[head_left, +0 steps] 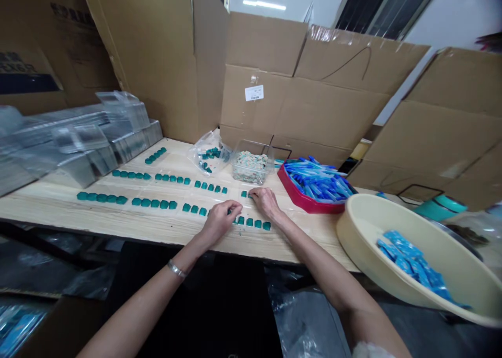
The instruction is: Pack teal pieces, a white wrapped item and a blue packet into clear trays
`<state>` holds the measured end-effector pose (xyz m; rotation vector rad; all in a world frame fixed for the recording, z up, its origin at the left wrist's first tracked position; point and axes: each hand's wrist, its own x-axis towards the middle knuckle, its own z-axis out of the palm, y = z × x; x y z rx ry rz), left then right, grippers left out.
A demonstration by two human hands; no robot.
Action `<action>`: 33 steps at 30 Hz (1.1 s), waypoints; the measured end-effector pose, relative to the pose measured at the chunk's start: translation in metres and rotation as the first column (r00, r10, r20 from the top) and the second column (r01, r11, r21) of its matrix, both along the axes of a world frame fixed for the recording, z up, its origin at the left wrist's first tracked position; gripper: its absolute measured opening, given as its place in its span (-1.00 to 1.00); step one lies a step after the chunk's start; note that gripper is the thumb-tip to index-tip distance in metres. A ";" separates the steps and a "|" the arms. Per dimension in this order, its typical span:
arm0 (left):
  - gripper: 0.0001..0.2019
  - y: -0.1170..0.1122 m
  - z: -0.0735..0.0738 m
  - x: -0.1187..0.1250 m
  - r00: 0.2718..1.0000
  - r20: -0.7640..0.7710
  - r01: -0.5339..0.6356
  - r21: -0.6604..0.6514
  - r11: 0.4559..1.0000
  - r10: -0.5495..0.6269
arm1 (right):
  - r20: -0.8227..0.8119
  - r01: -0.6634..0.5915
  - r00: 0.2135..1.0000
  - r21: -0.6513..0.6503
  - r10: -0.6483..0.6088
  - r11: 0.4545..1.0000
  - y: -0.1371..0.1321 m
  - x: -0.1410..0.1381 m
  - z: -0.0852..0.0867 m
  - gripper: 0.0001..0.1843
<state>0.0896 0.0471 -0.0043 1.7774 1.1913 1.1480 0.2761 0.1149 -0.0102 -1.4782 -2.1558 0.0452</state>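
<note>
Small dark-green, faceted gem-like pieces lie in short rows on the table (164, 232). My right hand (266, 202) pinches at a small green piece (250, 194) in the back row, with another green piece (243, 194) just left of it. My left hand (221, 219) is closed over the front row, thumb and fingers together; a bit of green shows by the fingertips, but what they hold is unclear. To its right are more green pieces (250, 222), and to its left a row of others (154, 204).
Behind my hands stand a clear bag of green pieces (212, 153) and a clear tub of pale flecked bits (251, 164). A red tray (306, 204) holds blue pen-like items. A cream basin (361, 206) contains blue packets. Stacked clear boxes (86, 159) fill the left; cardboard (274, 112) rises behind.
</note>
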 end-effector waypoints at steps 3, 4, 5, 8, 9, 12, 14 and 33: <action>-0.64 0.002 0.007 -0.002 0.903 0.429 0.125 -0.244 0.962 -0.009 | 0.033 0.013 0.999 -0.024 -0.012 1.000 0.004 0.003 -0.003 -0.78; -0.59 0.003 0.010 -0.003 0.831 0.556 0.196 -0.317 0.928 0.015 | 0.030 0.010 1.000 -0.029 -0.009 1.000 0.005 0.004 -0.003 -0.79; -0.56 0.003 0.012 -0.004 0.756 0.653 0.259 -0.370 0.892 0.051 | 0.018 -0.001 1.000 -0.024 0.002 1.000 0.006 0.006 -0.003 -0.79; -0.49 0.004 0.016 -0.006 0.629 0.765 0.340 -0.433 0.835 0.140 | -0.088 -0.080 0.993 0.037 0.083 0.996 -0.002 0.003 0.006 -0.74; -0.47 0.004 0.017 -0.006 0.622 0.769 0.336 -0.433 0.837 0.148 | -0.146 -0.111 0.982 0.055 0.118 0.992 -0.008 -0.002 0.011 -0.75; -0.39 0.003 0.016 -0.004 0.672 0.728 0.286 -0.423 0.860 0.134 | -0.296 -0.235 0.926 0.039 0.236 0.971 -0.035 -0.023 0.031 -0.84; -0.36 0.002 0.016 0.000 0.723 0.681 0.241 -0.413 0.879 0.122 | -0.311 -0.323 0.897 0.024 0.314 0.946 -0.054 -0.038 0.041 -0.86; -0.57 0.005 0.018 0.013 0.897 0.439 0.199 -0.304 0.932 -0.049 | -0.884 -0.207 0.442 -0.265 -0.152 0.942 -0.057 -0.027 0.030 -0.69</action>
